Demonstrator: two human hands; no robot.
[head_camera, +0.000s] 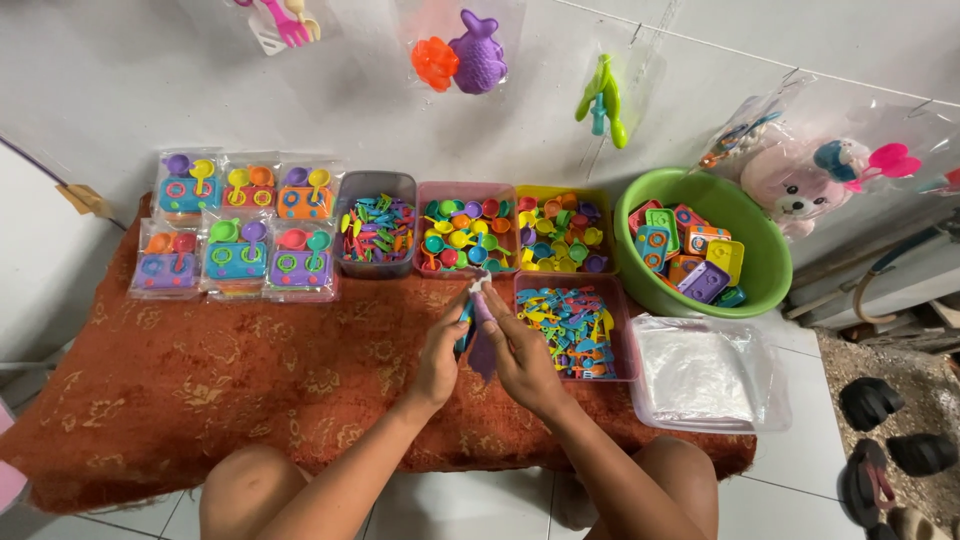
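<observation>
My left hand (442, 352) and my right hand (522, 358) meet over the orange patterned cloth (200, 390), together gripping a small clear plastic bag (480, 300) with a purple toy piece and small coloured bits inside. The bag's top sticks up between my fingertips. Just beyond my hands stand boxes of tiny toy parts: a grey box of utensils (375, 232), a pink box of pots (466, 230), a yellow box of pans (560, 230) and a pink box of utensils (580, 322) right beside my right hand.
Packed toy sets in clear bags (240, 240) lie at the cloth's far left. A green basin (765, 250) holds toy stoves. A stack of clear bags (705, 375) lies at right. Bagged toys hang on the wall; sandals (885, 440) lie on the floor.
</observation>
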